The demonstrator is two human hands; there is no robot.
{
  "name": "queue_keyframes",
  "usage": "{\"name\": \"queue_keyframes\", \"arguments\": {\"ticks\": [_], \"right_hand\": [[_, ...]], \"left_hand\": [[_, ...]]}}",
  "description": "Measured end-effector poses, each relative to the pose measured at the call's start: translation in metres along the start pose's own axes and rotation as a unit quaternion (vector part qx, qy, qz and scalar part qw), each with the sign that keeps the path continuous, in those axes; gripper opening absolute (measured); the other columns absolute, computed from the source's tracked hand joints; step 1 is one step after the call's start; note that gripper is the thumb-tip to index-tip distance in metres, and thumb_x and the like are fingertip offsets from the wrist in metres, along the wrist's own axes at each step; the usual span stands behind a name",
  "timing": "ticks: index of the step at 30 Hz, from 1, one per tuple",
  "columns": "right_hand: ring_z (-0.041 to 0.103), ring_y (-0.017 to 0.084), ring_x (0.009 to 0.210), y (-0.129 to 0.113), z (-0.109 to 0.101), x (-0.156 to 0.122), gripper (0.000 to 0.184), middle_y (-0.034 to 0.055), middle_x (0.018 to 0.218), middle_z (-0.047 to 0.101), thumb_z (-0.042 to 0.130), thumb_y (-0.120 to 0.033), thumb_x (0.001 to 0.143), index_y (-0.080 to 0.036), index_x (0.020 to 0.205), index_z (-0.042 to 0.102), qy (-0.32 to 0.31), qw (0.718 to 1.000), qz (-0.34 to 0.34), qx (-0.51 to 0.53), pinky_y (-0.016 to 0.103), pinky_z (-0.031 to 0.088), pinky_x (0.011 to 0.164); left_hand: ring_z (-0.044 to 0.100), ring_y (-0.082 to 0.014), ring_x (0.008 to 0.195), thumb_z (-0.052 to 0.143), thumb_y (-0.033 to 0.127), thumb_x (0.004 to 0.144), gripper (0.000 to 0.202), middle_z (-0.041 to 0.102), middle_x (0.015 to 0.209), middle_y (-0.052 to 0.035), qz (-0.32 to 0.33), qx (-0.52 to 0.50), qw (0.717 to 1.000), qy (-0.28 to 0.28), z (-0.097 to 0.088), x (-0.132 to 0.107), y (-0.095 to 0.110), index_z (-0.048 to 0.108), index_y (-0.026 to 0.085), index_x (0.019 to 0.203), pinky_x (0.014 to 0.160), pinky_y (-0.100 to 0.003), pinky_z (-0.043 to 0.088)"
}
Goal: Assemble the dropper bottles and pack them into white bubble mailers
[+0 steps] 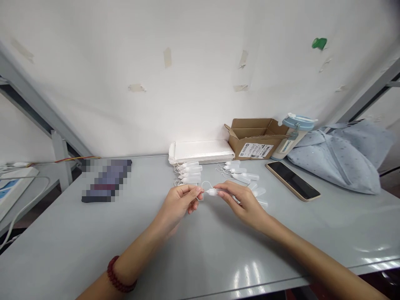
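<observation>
Between my two hands a small translucent plastic dropper bottle (212, 191) lies sideways above the table, its nozzle pointing left. A thin white strap loops up from its neck. My left hand (181, 203) is closed in a pinch at the nozzle tip, where a tiny reddish piece shows; the fingers hide its detail. The thumb and fingers of my right hand (242, 202) grip the bottle's body from the right. Just beyond my left hand lies a row of similar bottles (191, 168). More loose bottles (240, 176) lie behind my right hand, partly covered by it.
Flat white boxes (203, 151) are stacked against the wall beside an open cardboard box (254, 139). A blue-lidded cup (289, 137), a phone (293, 181) and a light blue cloth bag (340, 160) stand right. A pixelated dark object (108, 181) and power strip (15, 187) are left.
</observation>
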State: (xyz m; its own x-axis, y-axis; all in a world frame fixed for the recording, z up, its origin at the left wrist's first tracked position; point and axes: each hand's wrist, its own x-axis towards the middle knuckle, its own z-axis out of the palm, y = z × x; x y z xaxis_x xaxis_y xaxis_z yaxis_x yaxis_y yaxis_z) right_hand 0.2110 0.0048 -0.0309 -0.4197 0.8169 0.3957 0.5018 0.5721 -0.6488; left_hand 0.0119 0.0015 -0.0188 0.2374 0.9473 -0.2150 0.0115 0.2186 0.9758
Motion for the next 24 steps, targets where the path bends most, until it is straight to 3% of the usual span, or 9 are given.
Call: {"name": "queue_keyframes", "arguments": {"ticks": [9,24], "right_hand": [[0.056,0.013,0.066,-0.003,0.008,-0.003,0.021,0.0036,0.075,0.06,0.038,-0.022,0.094,-0.018,0.101,0.058,0.056,0.996,-0.058,-0.048,0.025,0.046,0.06],[0.057,0.014,0.069,-0.005,0.016,-0.008,0.021,0.0054,0.08,0.06,0.039,-0.015,0.093,-0.018,0.106,0.054,0.08,0.992,-0.093,-0.036,0.025,0.048,0.061]], "left_hand": [[0.039,-0.0081,0.048,0.055,0.046,0.08,0.033,0.048,0.049,0.0039,0.05,0.077,0.994,0.064,0.011,-0.006,-0.006,0.058,0.016,0.067,0.049,-0.021,0.032],[0.041,-0.0089,0.049,0.056,0.046,0.08,0.031,0.048,0.049,0.004,0.058,0.087,0.993,0.064,0.014,-0.008,-0.011,0.061,0.018,0.067,0.049,-0.021,0.033]]}}
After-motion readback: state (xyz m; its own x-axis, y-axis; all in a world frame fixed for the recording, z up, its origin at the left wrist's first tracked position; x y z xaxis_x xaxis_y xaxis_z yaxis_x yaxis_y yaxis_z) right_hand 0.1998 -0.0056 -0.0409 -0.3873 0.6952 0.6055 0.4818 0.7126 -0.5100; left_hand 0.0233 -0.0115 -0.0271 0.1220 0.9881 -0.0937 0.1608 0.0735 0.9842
